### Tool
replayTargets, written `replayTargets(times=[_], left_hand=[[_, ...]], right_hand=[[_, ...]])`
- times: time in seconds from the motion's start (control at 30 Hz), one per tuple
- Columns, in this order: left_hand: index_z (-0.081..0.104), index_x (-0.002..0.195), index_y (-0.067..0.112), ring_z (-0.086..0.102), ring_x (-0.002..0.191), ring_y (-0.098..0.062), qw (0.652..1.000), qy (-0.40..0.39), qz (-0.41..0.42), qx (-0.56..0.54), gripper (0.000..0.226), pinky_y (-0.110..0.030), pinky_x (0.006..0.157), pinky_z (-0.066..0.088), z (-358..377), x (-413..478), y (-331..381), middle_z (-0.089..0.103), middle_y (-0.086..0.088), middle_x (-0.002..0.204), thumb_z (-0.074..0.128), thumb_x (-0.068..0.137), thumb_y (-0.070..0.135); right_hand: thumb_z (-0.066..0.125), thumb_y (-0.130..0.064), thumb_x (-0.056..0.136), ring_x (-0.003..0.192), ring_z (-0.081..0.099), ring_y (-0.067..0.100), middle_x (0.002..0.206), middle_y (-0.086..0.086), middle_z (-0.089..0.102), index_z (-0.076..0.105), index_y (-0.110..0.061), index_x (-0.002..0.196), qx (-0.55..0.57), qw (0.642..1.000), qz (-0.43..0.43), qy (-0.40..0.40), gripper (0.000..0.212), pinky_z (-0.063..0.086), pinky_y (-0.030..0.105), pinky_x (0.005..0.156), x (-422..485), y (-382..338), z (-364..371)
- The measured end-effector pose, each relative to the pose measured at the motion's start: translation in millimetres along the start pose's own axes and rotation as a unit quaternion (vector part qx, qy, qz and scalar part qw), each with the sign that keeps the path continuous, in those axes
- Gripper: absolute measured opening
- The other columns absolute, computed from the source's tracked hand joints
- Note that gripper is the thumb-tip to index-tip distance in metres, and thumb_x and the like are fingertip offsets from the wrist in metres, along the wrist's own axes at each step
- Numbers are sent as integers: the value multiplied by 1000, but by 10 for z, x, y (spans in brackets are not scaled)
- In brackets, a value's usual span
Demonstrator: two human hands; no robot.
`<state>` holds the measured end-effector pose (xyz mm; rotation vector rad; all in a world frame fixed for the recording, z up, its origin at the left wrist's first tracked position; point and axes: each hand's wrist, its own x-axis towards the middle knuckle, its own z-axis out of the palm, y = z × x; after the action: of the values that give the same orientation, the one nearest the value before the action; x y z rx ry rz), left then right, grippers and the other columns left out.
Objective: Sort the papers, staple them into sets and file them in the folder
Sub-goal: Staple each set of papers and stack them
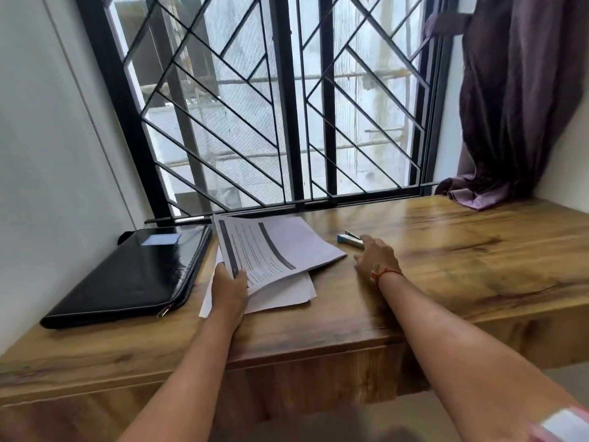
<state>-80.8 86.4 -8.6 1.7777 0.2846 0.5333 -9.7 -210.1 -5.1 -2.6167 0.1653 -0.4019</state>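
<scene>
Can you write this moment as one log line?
step: stapling prep | left hand: holds papers | right hand: open, beside stapler | folder: closed, on desk

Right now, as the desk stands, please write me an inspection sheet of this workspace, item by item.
Surface: wooden desk, glossy.
Job's things: printed sheets raised at an angle over loose sheets lying flat; black folder closed, flat at the left; stapler lying right of the papers.
Clutter: nothing seen.
Hands: left hand grips the printed sheets' near edge; right hand open, fingers straight, reaching to the stapler, contact unclear.
Cables: nothing seen.
Surroundings: window grille behind the desk; purple curtain, its hem resting on the far right corner.
</scene>
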Motion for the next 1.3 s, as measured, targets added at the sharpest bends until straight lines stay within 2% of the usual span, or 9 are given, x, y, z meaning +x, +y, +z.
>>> replayTargets(times=[0.47,0.63,0.7,0.8,0.9,1.0,1.07,1.2,1.3], left_hand=[[49,121,11,54,99,-18,998,-28,42,45,20,-25,79,44,61,62,-20,55,0,110,52,101,13],[49,119,12,57,102,-20,998,-26,40,31,19,-33,85,48,50,91,-49,57,-1,113,53,100,14],[50,122,10,57,104,-20,999,-27,41,22,23,-34,89,50,48,91,-47,57,-1,114,54,100,14],[50,126,8,58,99,-17,999,-22,37,1,28,-29,84,49,37,83,-39,59,-3,115,54,99,12],[51,127,9,60,96,-15,999,-19,28,-21,29,-28,83,50,24,70,-37,61,-3,116,54,98,11],[51,128,11,63,104,-20,999,-18,15,-45,30,-37,92,55,14,64,-35,62,-2,116,55,98,11],[52,127,11,63,106,-21,998,-17,9,-55,30,-40,95,55,12,62,-24,62,0,116,56,97,10],[53,126,13,64,108,-22,998,-16,5,-62,32,-45,96,55,-6,67,-9,65,-2,119,60,95,14],[55,124,15,66,109,-23,995,-33,-7,-95,32,-48,95,56,-2,91,-30,67,-5,120,61,92,17]], right_hand=[[59,-16,93,109,62,37,116,17,69,66,-18,119,-1,999,33,42,27,50,36,90,379,-30,91],[62,-20,94,106,64,28,112,11,69,62,-8,128,233,964,100,79,36,49,34,93,284,-18,-45],[61,-19,96,87,64,20,94,6,67,61,-5,126,416,899,133,40,33,55,33,82,128,-95,-105],[53,-4,97,73,61,16,82,9,59,61,-3,99,681,712,138,-97,8,55,26,67,-283,-347,-229],[49,1,89,75,64,17,87,13,59,56,1,107,791,546,140,-238,20,58,29,66,-667,-562,-258],[53,-4,83,67,59,14,83,8,57,61,-3,104,795,488,145,-330,23,55,30,65,-936,-737,-190],[60,-11,88,59,59,10,83,6,62,65,-9,90,757,531,143,-353,5,52,27,61,-1075,-856,-116],[72,-21,89,48,48,4,69,0,67,63,-13,93,588,757,153,-239,13,40,18,42,-1212,-1054,97],[75,-32,87,50,49,5,77,4,75,66,-12,98,542,810,142,-173,25,42,21,46,-1257,-1174,196]])
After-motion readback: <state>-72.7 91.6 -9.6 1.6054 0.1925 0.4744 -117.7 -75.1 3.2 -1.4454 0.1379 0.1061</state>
